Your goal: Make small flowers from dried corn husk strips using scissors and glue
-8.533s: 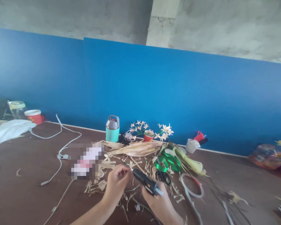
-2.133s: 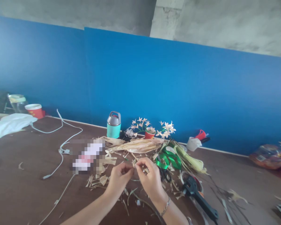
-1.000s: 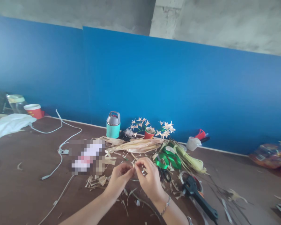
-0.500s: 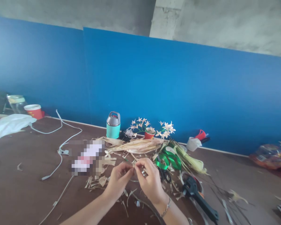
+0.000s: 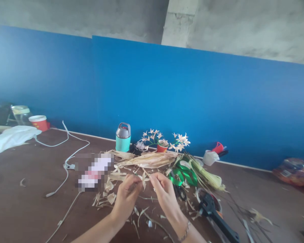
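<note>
Between my hands is a small pale flower (image 5: pixel 144 179) with pointed petals, apparently of dried husk. My left hand (image 5: pixel 128 194) pinches it at its left side between thumb and fingers. My right hand (image 5: pixel 165 193) is closed just to the right, its fingertips apart from the petals. A thin pale husk strip (image 5: pixel 146 172) runs up and left from the right fingertips. Behind the hands lies a bundle of dried husks (image 5: pixel 152 160). Husk scraps (image 5: pixel 108 199) are scattered below and around both hands.
Beyond the husks stand a teal flask (image 5: pixel 123 143) and a red cup (image 5: pixel 162 147) beside finished-looking flower sprays (image 5: pixel 179 141). To the right are green ribbon (image 5: pixel 183 175), scissors (image 5: pixel 181 193), and a black-handled tool (image 5: pixel 218 216). A white cable (image 5: pixel 66 172) crosses the left side.
My fingertips, close together before, have moved apart, and the pale flower now shows between them. The camera view has tilted slightly up.
</note>
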The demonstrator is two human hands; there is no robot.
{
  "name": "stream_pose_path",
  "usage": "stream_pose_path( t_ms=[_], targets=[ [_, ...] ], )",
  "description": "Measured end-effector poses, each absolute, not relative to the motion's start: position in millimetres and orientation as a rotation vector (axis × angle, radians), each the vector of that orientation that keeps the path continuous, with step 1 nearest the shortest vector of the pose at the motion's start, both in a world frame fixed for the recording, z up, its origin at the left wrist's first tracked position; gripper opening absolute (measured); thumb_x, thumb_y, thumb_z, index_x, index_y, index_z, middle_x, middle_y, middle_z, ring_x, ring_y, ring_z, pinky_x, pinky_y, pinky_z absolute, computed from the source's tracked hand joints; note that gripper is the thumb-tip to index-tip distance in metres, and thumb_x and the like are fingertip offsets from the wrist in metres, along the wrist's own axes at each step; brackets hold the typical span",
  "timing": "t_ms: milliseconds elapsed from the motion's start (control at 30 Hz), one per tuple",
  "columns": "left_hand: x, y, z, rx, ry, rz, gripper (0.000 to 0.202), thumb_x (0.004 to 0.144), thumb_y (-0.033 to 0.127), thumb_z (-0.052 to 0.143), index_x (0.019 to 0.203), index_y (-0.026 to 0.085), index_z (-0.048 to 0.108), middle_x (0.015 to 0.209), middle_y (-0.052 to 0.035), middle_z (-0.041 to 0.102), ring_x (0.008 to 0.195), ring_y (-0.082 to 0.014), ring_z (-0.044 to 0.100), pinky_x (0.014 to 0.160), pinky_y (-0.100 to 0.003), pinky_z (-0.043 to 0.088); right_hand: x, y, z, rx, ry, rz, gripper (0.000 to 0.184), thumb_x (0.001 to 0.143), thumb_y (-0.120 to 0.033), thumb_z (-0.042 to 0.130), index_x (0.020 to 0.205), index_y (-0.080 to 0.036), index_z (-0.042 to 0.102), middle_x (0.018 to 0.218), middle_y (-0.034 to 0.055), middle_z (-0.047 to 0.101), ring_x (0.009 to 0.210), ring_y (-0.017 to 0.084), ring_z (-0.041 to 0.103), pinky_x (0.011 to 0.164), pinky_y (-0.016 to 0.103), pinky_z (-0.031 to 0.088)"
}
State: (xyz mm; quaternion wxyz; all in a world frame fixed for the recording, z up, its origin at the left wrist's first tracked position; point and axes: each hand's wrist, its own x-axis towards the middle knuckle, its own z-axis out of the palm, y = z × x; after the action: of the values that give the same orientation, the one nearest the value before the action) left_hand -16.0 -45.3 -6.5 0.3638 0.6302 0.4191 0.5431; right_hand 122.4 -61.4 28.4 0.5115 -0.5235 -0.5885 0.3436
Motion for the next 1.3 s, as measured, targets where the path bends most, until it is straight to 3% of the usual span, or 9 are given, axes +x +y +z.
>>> stream_pose_path(
  t_ms=[233, 767, 1067, 1300],
  targets=[
    [-16.2, -46.1, -4.7, 1.664, 1.015, 1.426, 0.016, 0.080, 0.027, 0.053, 0.068, 0.018, 0.060, 0.067, -0.0019, 0.056, 0.071, -0.0169, 0.049, 0.066, -0.025, 0.039, 117.2, -59.9, 34.2, -1.182, -1.220, 1.181, 0.021, 0.070, -0.030, 0.055, 0.054, -0.018, 0.048, 0.054, -0.0037, 0.044, 0.055, 0.011, 0.038, 0.056, 0.023, 0.031],
    [-16.1, -46.6, -8.1, 1.628, 0.966, 1.428, 0.015, 0.080, 0.029, 0.054, 0.072, 0.019, 0.062, 0.070, -0.0030, 0.056, 0.073, -0.0172, 0.049, 0.069, -0.026, 0.040, 123.4, -52.7, 31.4, -1.153, -1.265, 1.255, 0.023, 0.067, -0.033, 0.057, 0.052, -0.017, 0.050, 0.050, -0.0041, 0.043, 0.052, 0.010, 0.035, 0.052, 0.022, 0.028],
    [-15.8, -43.9, -10.2, 1.625, 0.997, 1.422, 0.014, 0.078, 0.029, 0.055, 0.070, 0.019, 0.060, 0.068, -0.0020, 0.057, 0.071, -0.0170, 0.050, 0.069, -0.026, 0.040, 127.5, -55.9, 33.5, -1.118, -1.250, 1.234, 0.023, 0.072, -0.037, 0.059, 0.061, -0.017, 0.056, 0.056, -0.0030, 0.048, 0.055, 0.010, 0.040, 0.054, 0.021, 0.033],
    [-14.3, -47.4, -0.3, 1.642, 1.020, 1.381, 0.016, 0.075, 0.030, 0.058, 0.064, 0.019, 0.061, 0.063, -0.0022, 0.059, 0.069, -0.0179, 0.052, 0.066, -0.027, 0.041, 126.8, -57.3, 36.5, -1.089, -1.211, 1.279, 0.010, 0.067, -0.025, 0.062, 0.067, -0.016, 0.059, 0.060, -0.0006, 0.057, 0.057, 0.011, 0.046, 0.056, 0.022, 0.036]
  ],
)
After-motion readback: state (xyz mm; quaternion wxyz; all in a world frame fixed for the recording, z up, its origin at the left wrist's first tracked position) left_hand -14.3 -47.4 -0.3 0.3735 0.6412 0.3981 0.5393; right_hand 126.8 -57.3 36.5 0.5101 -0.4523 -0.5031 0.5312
